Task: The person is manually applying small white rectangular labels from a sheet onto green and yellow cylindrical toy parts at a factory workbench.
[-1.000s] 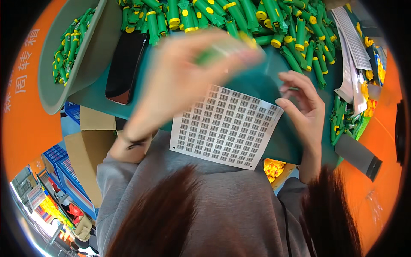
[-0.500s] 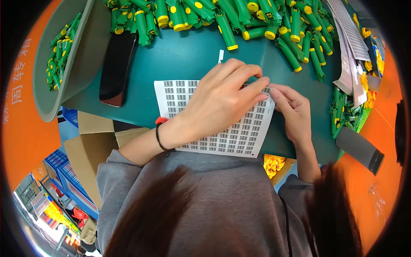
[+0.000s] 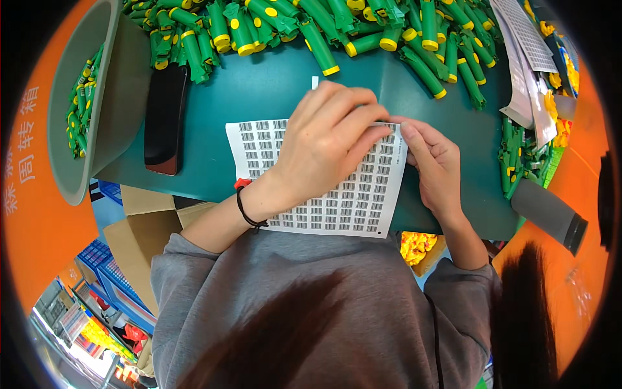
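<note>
A white sheet of small barcode labels (image 3: 353,204) lies at the near edge of the green tabletop. Its upper right corner is pinched between the thumb and fingers of my right hand (image 3: 437,162). My left hand (image 3: 327,142) reaches across the sheet, palm down, covering many labels. Its thumb and bent fingers come together by that same corner, close to the right thumb. Whatever sits between the left fingertips, if anything, is hidden and slightly blurred. Just beyond the left knuckles, a small white strip (image 3: 315,82) rests on the table.
Many green tubes with yellow ends (image 3: 317,48) are piled along the far side. A black phone (image 3: 165,123) lies at left beside a grey bin (image 3: 107,123) holding more green pieces. Label sheets (image 3: 518,84) and a grey cylinder (image 3: 549,216) are at right. An open cardboard box (image 3: 146,227) stands below left.
The whole view has shifted slightly. Both hands stay at the sheet's upper right corner, with the left fingertips a little further from the right hand's fingers.
</note>
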Demonstrator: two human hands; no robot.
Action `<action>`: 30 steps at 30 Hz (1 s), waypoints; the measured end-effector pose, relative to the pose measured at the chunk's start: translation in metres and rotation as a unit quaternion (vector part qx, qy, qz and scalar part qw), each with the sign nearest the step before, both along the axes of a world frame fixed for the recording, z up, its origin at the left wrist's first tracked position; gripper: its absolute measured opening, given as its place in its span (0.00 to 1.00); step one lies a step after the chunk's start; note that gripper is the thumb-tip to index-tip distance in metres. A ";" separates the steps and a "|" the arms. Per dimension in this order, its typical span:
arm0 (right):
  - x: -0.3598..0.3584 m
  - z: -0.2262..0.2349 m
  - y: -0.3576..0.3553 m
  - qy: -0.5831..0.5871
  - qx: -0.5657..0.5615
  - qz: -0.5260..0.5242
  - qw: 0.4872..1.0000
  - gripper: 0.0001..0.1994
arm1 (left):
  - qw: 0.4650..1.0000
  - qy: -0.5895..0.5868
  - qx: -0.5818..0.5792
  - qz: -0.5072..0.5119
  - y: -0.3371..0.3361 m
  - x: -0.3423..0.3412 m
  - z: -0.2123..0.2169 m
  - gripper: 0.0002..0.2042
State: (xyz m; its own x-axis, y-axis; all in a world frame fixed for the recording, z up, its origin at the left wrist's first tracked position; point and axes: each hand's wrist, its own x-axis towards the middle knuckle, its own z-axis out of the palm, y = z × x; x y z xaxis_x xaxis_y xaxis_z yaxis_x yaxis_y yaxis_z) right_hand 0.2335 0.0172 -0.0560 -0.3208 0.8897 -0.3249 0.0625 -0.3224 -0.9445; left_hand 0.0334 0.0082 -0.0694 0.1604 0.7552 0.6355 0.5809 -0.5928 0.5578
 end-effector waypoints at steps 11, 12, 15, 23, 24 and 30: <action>-0.001 -0.004 0.002 0.004 -0.027 -0.002 1.000 0.16 | 0.998 0.044 0.041 0.027 -0.002 -0.003 -0.001 0.09; -0.001 -0.004 0.002 0.002 -0.025 -0.002 1.000 0.16 | 0.998 0.044 0.041 0.028 -0.002 -0.002 -0.001 0.09; -0.002 -0.003 0.001 0.007 -0.022 -0.003 1.000 0.16 | 0.997 0.054 0.049 0.040 -0.002 0.001 -0.002 0.10; -0.005 0.001 0.003 0.003 0.013 -0.015 1.000 0.15 | 0.998 0.058 0.028 0.026 -0.002 0.003 -0.004 0.09; 0.000 0.000 0.008 -0.028 0.087 -0.018 0.996 0.14 | 0.998 0.058 0.029 0.025 -0.001 0.002 -0.003 0.09; 0.025 -0.001 0.051 -0.380 0.406 -0.078 0.827 0.13 | 0.999 -0.044 -0.012 -0.011 0.003 -0.007 0.002 0.09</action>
State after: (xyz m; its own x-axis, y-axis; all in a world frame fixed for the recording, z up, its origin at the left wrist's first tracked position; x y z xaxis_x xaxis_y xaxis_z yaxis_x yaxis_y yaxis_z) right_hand 0.2589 0.0686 -0.0567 -0.1593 0.9247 0.3457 0.7560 0.3394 -0.5597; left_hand 0.0269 0.0110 -0.0678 0.1218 0.7672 0.6298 0.5156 -0.5911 0.6203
